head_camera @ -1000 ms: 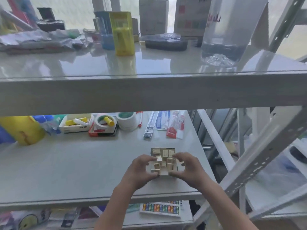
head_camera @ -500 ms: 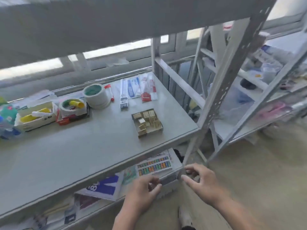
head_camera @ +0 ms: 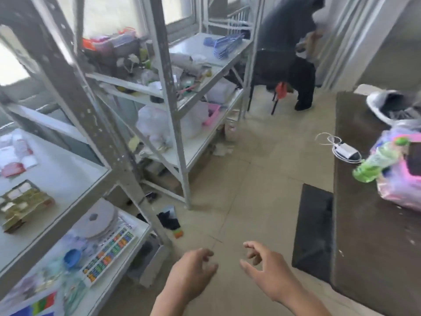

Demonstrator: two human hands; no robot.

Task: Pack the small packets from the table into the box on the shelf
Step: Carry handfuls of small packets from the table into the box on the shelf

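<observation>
The open cardboard box [head_camera: 24, 205] with several small tan packets in it lies on the grey shelf [head_camera: 68, 169] at the far left. My left hand [head_camera: 193, 267] and my right hand [head_camera: 264, 270] hang low in the middle of the view, above the floor, well to the right of the box. Both hands hold nothing and their fingers are spread apart. A dark brown table [head_camera: 369, 201] stands at the right; no small packets are visible on it.
A steel shelf upright [head_camera: 91, 124] rises between the box and my hands. A second cluttered rack [head_camera: 182, 92] stands behind it. On the table lie a pink plastic bag [head_camera: 401, 179], a white charger [head_camera: 345, 150] and a shoe [head_camera: 391, 106]. A person sits on a chair [head_camera: 287, 71] at the back.
My hands let go of the box, pulled back off the shelf and dropped over the floor. The view swung right, so the box moved to the far left and the table appeared.
</observation>
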